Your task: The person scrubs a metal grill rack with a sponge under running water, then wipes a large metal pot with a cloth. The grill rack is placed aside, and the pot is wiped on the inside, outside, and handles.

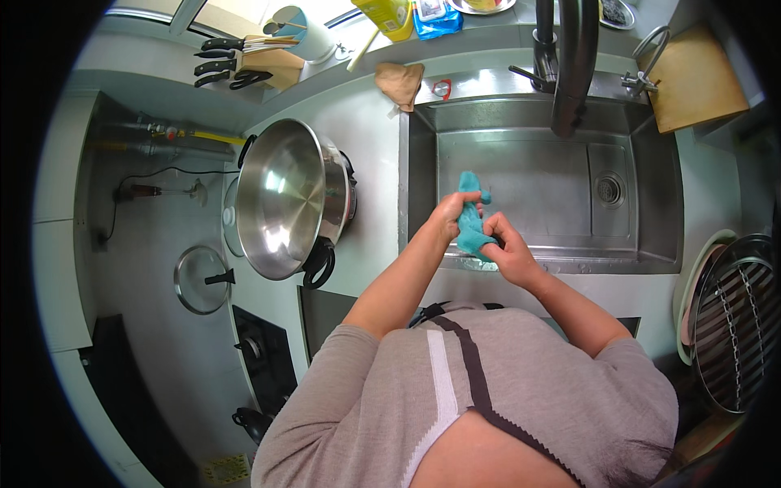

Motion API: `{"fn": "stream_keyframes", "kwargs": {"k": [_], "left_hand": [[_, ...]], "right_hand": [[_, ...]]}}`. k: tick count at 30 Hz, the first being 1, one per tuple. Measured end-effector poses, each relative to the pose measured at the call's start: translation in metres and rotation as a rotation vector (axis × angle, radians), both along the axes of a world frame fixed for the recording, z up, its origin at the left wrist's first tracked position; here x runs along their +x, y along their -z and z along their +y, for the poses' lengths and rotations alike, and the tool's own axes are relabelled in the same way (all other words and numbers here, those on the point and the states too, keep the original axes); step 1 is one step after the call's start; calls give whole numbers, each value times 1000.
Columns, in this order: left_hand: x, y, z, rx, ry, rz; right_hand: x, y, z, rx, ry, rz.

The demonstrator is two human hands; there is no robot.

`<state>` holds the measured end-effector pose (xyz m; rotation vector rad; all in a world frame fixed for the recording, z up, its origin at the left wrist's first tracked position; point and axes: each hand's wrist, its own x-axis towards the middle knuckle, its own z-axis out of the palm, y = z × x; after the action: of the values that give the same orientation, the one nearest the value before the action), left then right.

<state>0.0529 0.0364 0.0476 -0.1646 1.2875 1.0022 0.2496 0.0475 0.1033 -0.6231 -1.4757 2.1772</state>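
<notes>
A bunched teal cloth [470,229] is held between both hands over the near left part of the stainless steel sink [512,177]. My left hand [451,210] is closed around its upper part, with one end sticking out above the thumb. Lower down and to the right, my right hand [509,247] pinches the cloth's bottom end between thumb and fingers. Beyond the hands, the dark faucet [573,73] hangs over the sink's far side. A drain [609,189] lies in the sink's right part.
A large steel pot [280,201] stands tilted-looking on the left counter. A tan cloth [399,84] lies by the sink's far left corner. A knife block [274,67] stands back left, a wooden cutting board [698,82] back right. A dark rack [735,323] is at the right.
</notes>
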Motion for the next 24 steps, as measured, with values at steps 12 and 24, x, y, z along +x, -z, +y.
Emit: {"fn": "stream_keyframes", "kwargs": {"k": [12,24], "left_hand": [[34,-67,-5,149,293,39],[50,-58,-10,198,109,-256]], "right_hand": [[-33,54,83,244,148,-85],[-45,59,68,-699,39,498]]}}
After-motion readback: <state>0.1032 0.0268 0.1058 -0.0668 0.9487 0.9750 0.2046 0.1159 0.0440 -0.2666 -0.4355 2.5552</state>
